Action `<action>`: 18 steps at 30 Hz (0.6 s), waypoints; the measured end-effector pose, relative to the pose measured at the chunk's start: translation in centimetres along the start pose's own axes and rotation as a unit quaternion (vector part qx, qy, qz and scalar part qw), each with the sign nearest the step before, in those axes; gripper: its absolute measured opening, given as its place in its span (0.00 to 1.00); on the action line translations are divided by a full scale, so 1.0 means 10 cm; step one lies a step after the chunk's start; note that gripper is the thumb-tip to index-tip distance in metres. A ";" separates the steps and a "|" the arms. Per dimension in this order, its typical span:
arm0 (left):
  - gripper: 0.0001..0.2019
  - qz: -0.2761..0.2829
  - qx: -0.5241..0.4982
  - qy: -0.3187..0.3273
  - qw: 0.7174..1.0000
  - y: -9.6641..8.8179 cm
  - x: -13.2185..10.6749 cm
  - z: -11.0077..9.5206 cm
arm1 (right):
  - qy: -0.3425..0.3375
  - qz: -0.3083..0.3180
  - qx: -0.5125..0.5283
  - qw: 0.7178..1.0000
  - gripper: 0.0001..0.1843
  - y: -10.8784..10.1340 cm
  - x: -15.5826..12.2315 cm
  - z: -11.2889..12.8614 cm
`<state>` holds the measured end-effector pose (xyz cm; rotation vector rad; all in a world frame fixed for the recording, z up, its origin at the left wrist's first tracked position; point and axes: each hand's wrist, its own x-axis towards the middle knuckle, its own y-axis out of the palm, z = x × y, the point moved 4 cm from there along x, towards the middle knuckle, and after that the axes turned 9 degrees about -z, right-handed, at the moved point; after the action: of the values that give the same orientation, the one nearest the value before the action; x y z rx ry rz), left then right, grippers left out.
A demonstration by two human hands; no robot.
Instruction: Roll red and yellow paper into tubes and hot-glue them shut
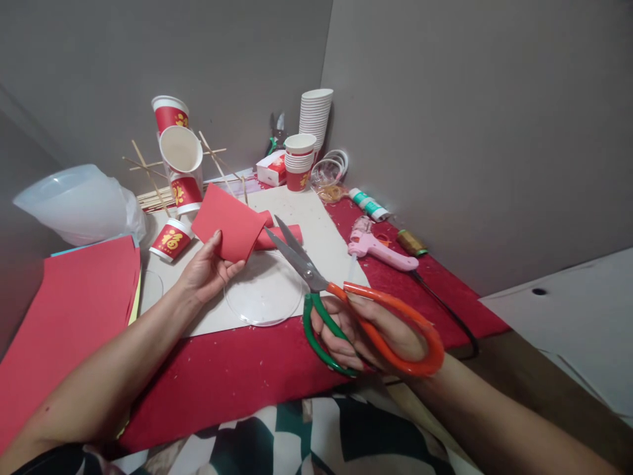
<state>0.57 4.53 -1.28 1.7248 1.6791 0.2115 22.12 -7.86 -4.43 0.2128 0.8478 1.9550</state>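
Steel scissors with green and orange handles (pixel 309 275), blades spread, are clamped in the right hand (pixel 388 320). The left hand (pixel 210 270) pinches a flat piece of red paper (pixel 227 224) (blade tips just beside its edge) above the red-covered worktop (pixel 222 359). Beyond, red-and-white paper cups (pixel 180 152) rise, piled.

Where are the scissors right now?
In the head view, the scissors are in the right hand, mostly right of centre, their open blades pointing toward the red paper in the left hand.
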 end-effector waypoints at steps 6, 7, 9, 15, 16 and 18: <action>0.11 0.003 0.004 -0.006 1.000 -0.01 0.00 0.01 | -0.003 0.003 -0.009 1.000 0.28 0.01 0.00 0.02; 0.11 0.006 0.002 -0.008 1.000 -0.01 0.00 0.01 | 0.000 -0.001 -0.006 1.000 0.27 0.01 0.00 0.02; 0.11 0.011 -0.002 -0.013 1.000 -0.01 0.00 0.01 | 0.004 -0.004 0.003 1.000 0.27 0.01 0.00 0.01; 0.10 0.002 -0.017 -0.016 1.000 -0.01 0.00 0.01 | -0.005 0.000 0.005 1.000 0.28 -0.01 -0.01 -0.03; 0.11 0.001 -0.019 -0.017 1.000 -0.01 0.01 0.01 | -0.006 0.001 0.005 1.000 0.28 -0.01 -0.01 -0.04; 0.11 0.004 -0.022 -0.020 1.000 -0.01 0.01 0.01 | -0.008 0.004 0.005 1.000 0.27 -0.01 -0.01 -0.04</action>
<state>0.56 4.60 -1.49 1.6933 1.6272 0.2134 22.05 -8.11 -4.78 0.2374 0.8489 1.9545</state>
